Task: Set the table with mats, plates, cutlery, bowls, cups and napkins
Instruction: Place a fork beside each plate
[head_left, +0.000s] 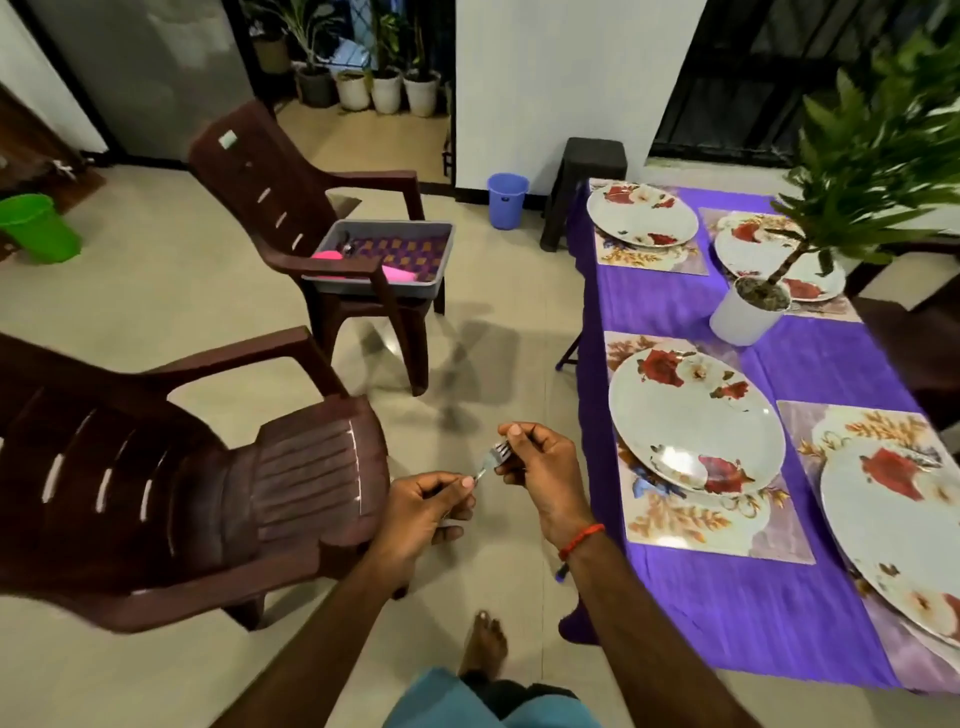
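The person stands beside the surface, which carries a purple cloth and fills the picture from 1 o'clock to 5 o'clock. Both hands meet low in the middle, at about 6 o'clock, above the floor and just left of the surface edge. They hold one fork between them. The left hand pinches the handle end with thumb and curled fingers. The right hand has its fingers closed narrow around the fork near the tines. Whether more cutlery is hidden in the fists I cannot tell.

On the cloth I count four mats and four flowered plates, one plate on each mat:
- the far left plate at 1 o'clock
- the far right plate, half hidden behind one plant in a white pot
- the near left plate at 3 o'clock
- the near right plate at 4 o'clock, cut by the frame edge

Two brown plastic chairs stand on the floor: the near chair at 9 o'clock and the far chair at 11 o'clock. On the seat of the far one rests one grey tray with pink things and some cutlery inside.
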